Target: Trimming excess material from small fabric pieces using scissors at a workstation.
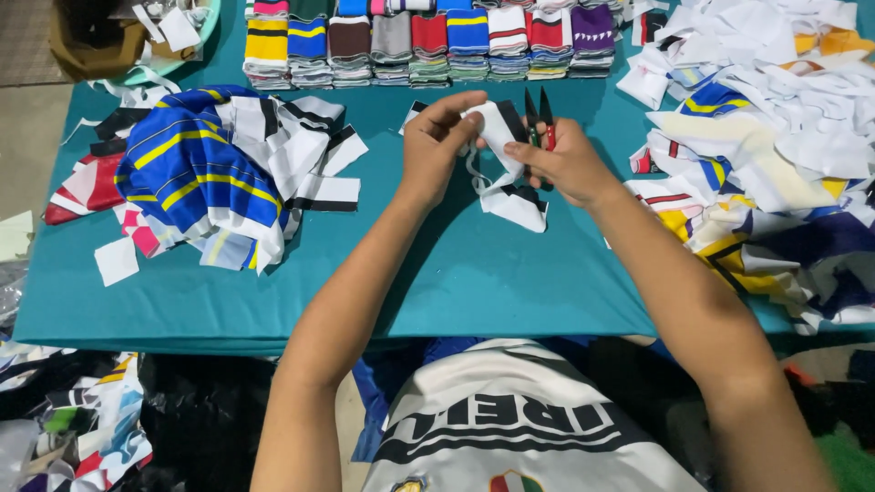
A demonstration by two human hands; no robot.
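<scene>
My left hand pinches the top of a small white and black fabric piece above the teal table. My right hand grips the same piece from the right and also holds a small pair of thread snips with black blades and red and green handles, pointing away from me. A loose white strip hangs from the piece down to more white and black scraps lying on the table under my hands.
A heap of blue, yellow and white fabric lies at the left. A big pile of mostly white cut pieces fills the right side. Neat stacks of striped folded pieces line the far edge. A bowl with scraps sits far left.
</scene>
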